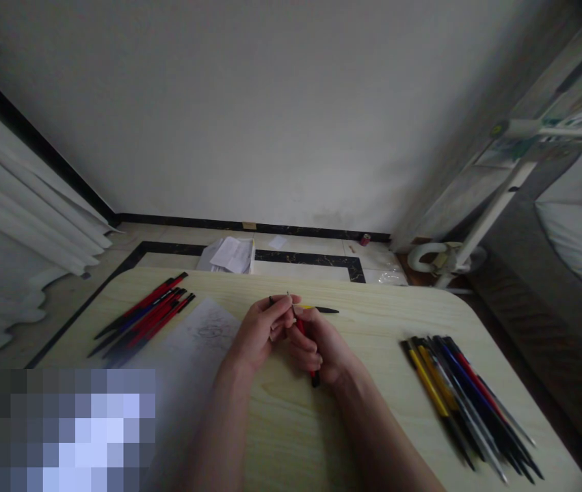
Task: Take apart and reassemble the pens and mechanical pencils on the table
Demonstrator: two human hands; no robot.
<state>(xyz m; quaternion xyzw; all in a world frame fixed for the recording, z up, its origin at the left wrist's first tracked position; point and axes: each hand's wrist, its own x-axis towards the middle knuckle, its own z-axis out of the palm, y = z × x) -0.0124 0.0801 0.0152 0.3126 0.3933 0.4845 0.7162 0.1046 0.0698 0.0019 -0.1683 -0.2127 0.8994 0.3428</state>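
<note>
Over the middle of the table, my two hands meet with fingertips touching. My right hand (324, 345) is closed around a red pen (299, 328), whose black end sticks out below the fingers. Pinched closed, my left hand (257, 335) is at the pen's upper end. A small dark tip (271, 300) shows above its fingers; the rest of that piece is hidden. Just beyond the right hand lies a yellow pen (327, 310) with a black tapered end, partly covered by the fingers.
Several red and blue pens (150, 311) lie at the table's left beside a paper with a pencil drawing (208, 331). On the right is a bunch of yellow, blue, red and clear pens (455, 389). A box with papers (232, 254) sits on the floor beyond the table (373, 301).
</note>
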